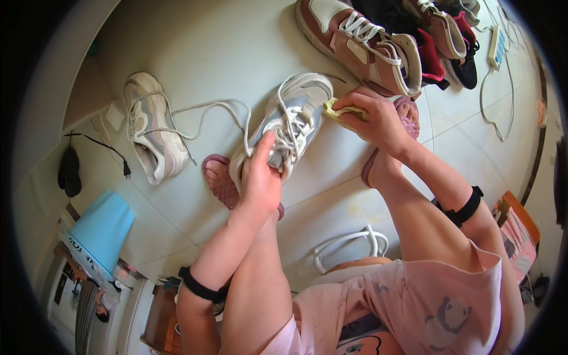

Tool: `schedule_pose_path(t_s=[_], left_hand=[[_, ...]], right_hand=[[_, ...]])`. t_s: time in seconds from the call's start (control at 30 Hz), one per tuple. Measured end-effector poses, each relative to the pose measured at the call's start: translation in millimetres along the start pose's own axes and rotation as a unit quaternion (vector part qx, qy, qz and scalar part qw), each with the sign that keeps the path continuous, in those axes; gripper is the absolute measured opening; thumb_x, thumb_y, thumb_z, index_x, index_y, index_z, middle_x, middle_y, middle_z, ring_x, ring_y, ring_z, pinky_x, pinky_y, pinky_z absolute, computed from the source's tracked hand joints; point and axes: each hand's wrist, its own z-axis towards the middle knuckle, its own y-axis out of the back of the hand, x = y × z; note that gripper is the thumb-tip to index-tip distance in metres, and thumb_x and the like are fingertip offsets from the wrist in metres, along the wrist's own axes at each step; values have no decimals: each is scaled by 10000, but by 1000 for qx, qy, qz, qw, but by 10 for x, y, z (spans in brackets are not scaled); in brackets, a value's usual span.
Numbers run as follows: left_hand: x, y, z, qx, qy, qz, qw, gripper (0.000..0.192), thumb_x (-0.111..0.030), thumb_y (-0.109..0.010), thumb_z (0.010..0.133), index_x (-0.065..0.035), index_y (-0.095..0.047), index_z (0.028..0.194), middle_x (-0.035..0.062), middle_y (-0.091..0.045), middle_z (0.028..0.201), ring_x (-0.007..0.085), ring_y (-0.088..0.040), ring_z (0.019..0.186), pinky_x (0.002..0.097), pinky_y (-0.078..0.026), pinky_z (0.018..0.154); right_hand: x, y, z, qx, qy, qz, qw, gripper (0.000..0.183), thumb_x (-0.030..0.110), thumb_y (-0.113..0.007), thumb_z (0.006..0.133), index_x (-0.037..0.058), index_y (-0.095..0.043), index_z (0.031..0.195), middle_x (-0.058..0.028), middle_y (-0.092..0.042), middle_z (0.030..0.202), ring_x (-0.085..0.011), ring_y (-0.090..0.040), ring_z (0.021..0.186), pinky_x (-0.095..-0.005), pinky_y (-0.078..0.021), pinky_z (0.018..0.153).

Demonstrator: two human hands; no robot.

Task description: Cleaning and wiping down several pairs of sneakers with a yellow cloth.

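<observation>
My left hand (261, 179) grips a grey and white lace-up sneaker (306, 95) by its opening, thumb on the tongue and laces. The shoe is held toe away from me, above my left foot. In my right hand (375, 117) is a crumpled yellow cloth (339, 110), pinched between thumb and fingers and lying against the sneaker's toe side. A loose white lace (217, 103) trails leftwards from the held shoe to a similar sneaker (155, 128), which rests on the floor at the left.
Pink and white high-top shoes (364, 53) and black shoes (463, 71) stand at the upper right, near a power strip (498, 46) with cables. A light-blue bin (103, 230), a black plug cord (126, 168) and a black insole-shaped item (69, 172) are at the left. Another person (103, 306) appears at lower left.
</observation>
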Motion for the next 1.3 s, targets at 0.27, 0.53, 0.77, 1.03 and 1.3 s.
schedule_pose_path(t_s=[0.27, 0.53, 0.77, 1.03, 1.3], left_hand=[[-7, 161, -238, 70, -178, 207, 959, 340, -249, -558, 973, -38, -545, 1240, 29, -607, 1132, 94, -563, 957, 257, -442, 738], [-16, 25, -351, 132, -347, 424, 826, 313, -184, -553, 970, 49, -573, 1178, 92, -633, 1032, 154, -586, 908, 291, -478, 812], [-43, 130, -348, 139, -491, 498, 701, 305, -154, -615, 926, 38, -588, 1162, 130, -657, 1029, 247, -620, 930, 372, -476, 837], [-57, 136, -394, 132, -436, 514, 727, 308, -117, -642, 895, 10, -607, 1174, 136, -661, 1088, 286, -627, 982, 379, -473, 882], [-432, 261, -668, 102, -564, 651, 498, 375, -137, -671, 871, -33, -586, 1221, 136, -619, 1159, 290, -596, 1043, 412, -441, 937]], right_hand=[[227, 174, -53, -128, 122, -6, 984, 272, -15, -688, 773, 65, -664, 1032, -89, -592, 973, -229, -613, 838, -315, -515, 721], [513, 67, 212, -102, 310, -53, 944, 333, -5, -700, 721, 114, -657, 1030, -48, -573, 978, -226, -611, 884, -330, -535, 741], [358, 353, 48, -164, 138, -69, 974, 259, -17, -689, 767, 76, -684, 1009, -86, -603, 1010, -250, -627, 859, -329, -528, 738], [484, 370, 167, -46, 310, -130, 941, 276, 23, -642, 753, 38, -656, 1028, -100, -584, 1009, -265, -609, 919, -350, -533, 759], [1188, 493, 223, 33, 441, -69, 894, 271, -17, -643, 715, 20, -668, 982, -94, -603, 999, -242, -608, 907, -324, -524, 749]])
